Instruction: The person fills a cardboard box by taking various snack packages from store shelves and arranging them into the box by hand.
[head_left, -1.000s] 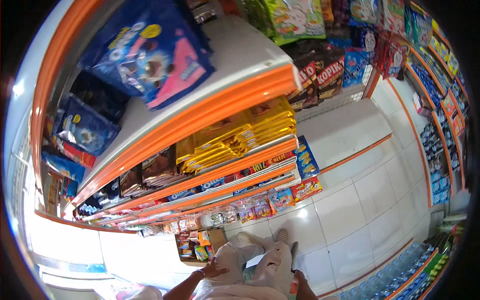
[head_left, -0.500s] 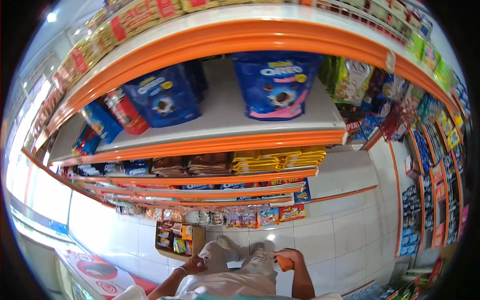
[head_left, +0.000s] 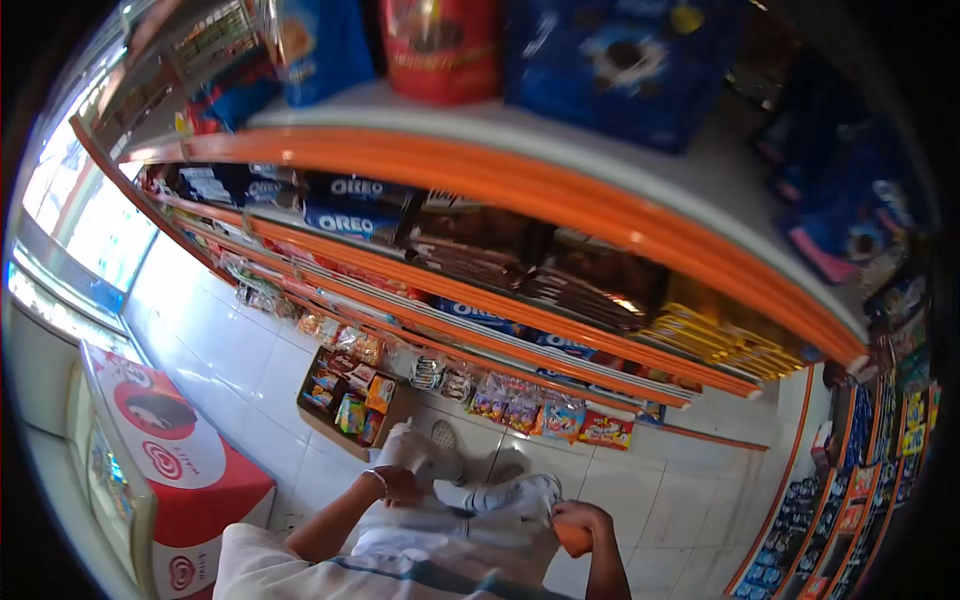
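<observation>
1. Head view: here's the open brown cardboard box (head_left: 398, 412), colourful snack packets (head_left: 350, 414) inside, ahead-left of the left hand (head_left: 400, 484), the nearer of the 2; its long side roughly follows the orange-edged shelf unit (head_left: 500, 165).
2. Right of the box, the right hand (head_left: 592, 519) clasps a small orange object (head_left: 573, 540), partly covered by fingers.
3. Left fingers blur over pale trousers (head_left: 430, 520): released or curled, can't tell. Packets hide the box's bottom.

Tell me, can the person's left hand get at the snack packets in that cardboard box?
Probably yes, with some bending: the cardboard box is open on top, and nothing visible blocks the way from the left hand to the snack packets, but they sit low, near the floor.
</observation>
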